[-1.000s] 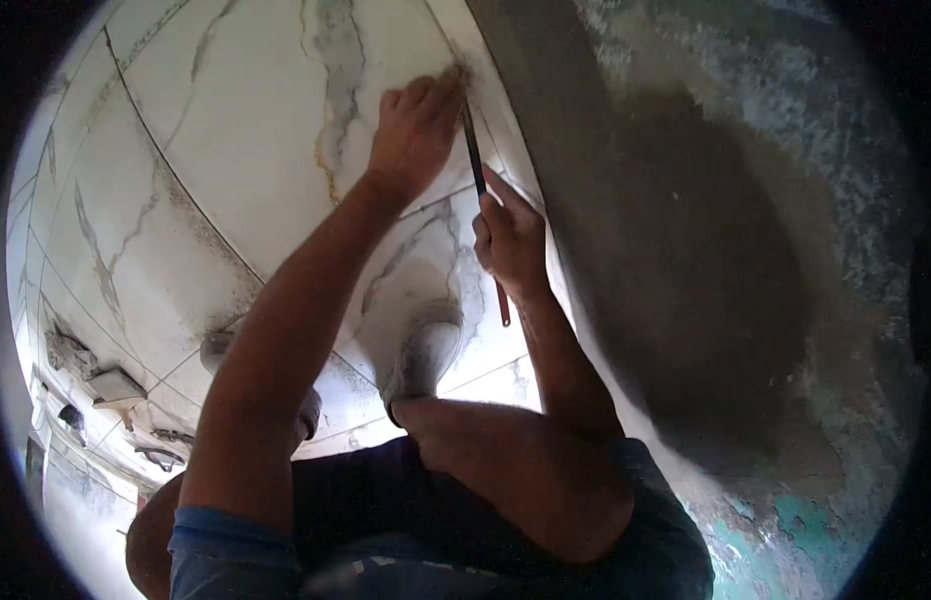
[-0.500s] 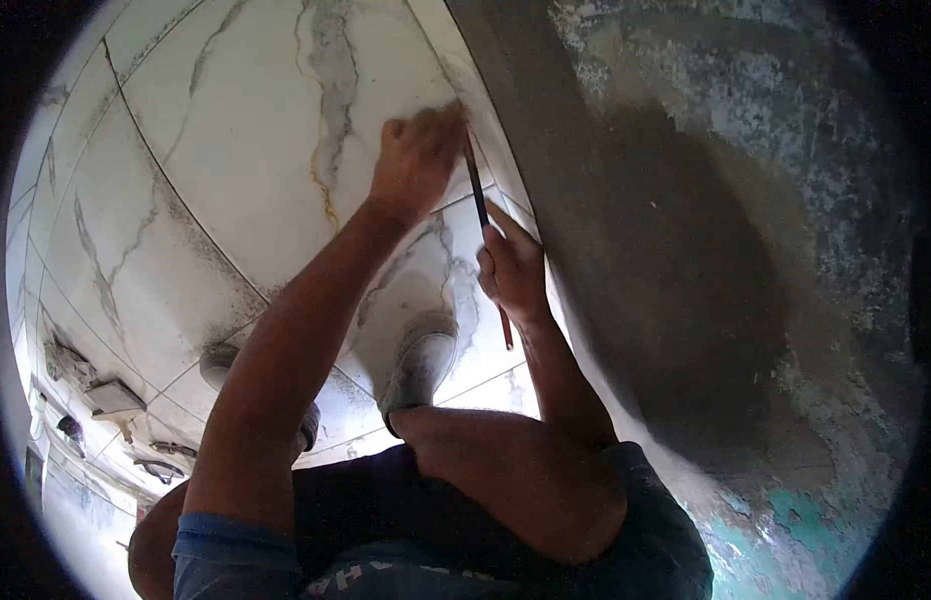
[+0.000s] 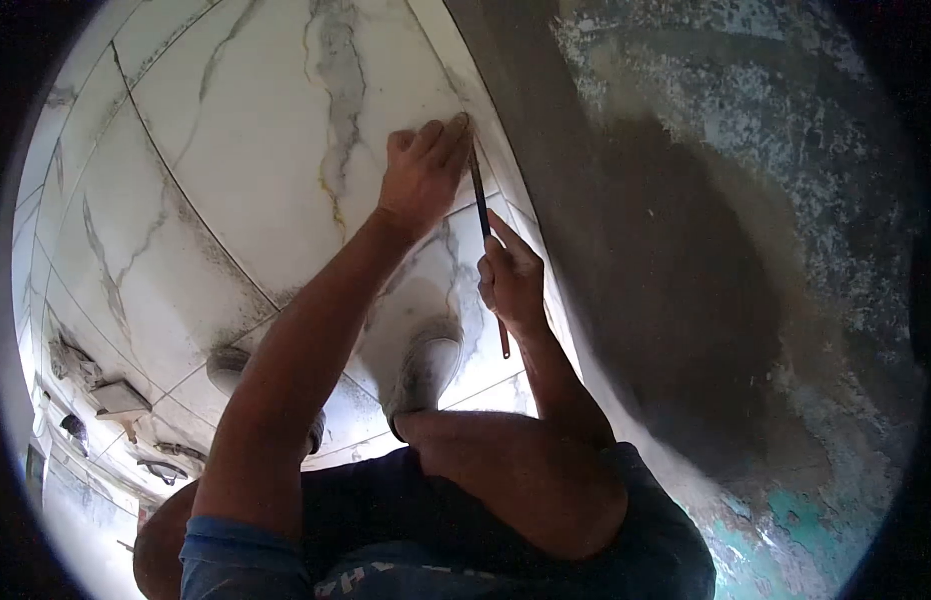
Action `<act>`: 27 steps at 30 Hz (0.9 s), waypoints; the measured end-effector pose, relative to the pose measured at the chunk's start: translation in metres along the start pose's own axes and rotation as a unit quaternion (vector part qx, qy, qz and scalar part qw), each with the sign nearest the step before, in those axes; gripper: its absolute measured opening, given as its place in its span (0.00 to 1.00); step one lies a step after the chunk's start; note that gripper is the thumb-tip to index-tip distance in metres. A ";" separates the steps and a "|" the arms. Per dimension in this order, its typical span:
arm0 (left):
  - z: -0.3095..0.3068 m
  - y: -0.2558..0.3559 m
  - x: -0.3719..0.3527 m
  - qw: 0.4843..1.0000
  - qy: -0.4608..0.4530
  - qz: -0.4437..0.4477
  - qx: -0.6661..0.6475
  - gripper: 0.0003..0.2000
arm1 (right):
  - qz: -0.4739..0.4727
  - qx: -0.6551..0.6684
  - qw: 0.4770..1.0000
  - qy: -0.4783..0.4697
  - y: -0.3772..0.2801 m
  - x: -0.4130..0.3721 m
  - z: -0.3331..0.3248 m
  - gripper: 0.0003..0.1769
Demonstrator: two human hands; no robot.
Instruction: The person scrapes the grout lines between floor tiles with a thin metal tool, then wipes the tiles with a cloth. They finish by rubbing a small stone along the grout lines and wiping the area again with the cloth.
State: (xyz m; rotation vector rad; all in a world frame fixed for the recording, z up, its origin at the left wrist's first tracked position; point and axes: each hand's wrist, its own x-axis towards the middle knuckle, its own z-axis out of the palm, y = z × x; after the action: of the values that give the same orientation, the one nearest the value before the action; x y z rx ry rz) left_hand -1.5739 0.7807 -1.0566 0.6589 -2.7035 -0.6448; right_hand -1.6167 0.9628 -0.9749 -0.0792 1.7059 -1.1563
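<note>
A thin dark strip with a small hole at its near end, which looks like a hacksaw blade (image 3: pixel 484 215), lies along the narrow tile strip beside the wall. My right hand (image 3: pixel 513 275) is closed around its lower half, the index finger stretched out along it. My left hand (image 3: pixel 426 175) is at the far end, its fingers bent and pressed together over the blade's tip; the exact grip there is partly hidden. Under both hands is the white marbled tile floor (image 3: pixel 256 130), with a joint running close to the blade.
A rough grey plastered wall (image 3: pixel 666 300) with peeling paint rises on the right. My shoe (image 3: pixel 428 370) stands on the tiles below my hands, another shoe (image 3: pixel 227 369) farther left. A flat grey piece (image 3: pixel 121 400) and other debris lie at the far left.
The blade and my right hand have shifted slightly toward me. My left hand has moved slightly down and right, and its fingers show more sharply. The view has shifted a little.
</note>
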 end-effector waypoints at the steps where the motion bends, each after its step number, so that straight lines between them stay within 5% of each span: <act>1: 0.002 0.001 -0.001 1.000 0.013 -0.009 0.021 0.23 | -0.021 -0.075 0.997 0.015 -0.001 0.010 0.002 0.25; 6: -0.007 -0.009 0.010 0.999 -0.009 -0.036 0.021 0.21 | 0.005 0.011 1.000 -0.002 -0.023 0.027 0.015 0.23; 8: -0.003 -0.005 0.000 0.999 0.024 0.007 0.034 0.21 | -0.025 -0.106 0.994 0.022 -0.006 0.016 0.005 0.23; 9: -0.001 -0.001 -0.002 0.999 0.045 0.008 0.006 0.21 | 0.054 -0.036 0.998 0.011 -0.027 0.006 0.011 0.23; 22: -0.009 -0.014 0.018 0.997 -0.007 -0.078 0.013 0.21 | 0.012 -0.112 0.994 0.010 -0.068 0.026 0.029 0.23; 27: -0.012 -0.004 0.006 1.000 0.029 0.006 0.009 0.21 | 0.052 -0.106 0.993 0.027 -0.056 0.003 0.022 0.23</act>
State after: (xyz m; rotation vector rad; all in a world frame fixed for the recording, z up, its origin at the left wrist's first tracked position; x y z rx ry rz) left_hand -1.5728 0.7699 -1.0472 0.6554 -2.6599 -0.5895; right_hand -1.6266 0.9173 -0.9370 -0.0895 1.8557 -0.9049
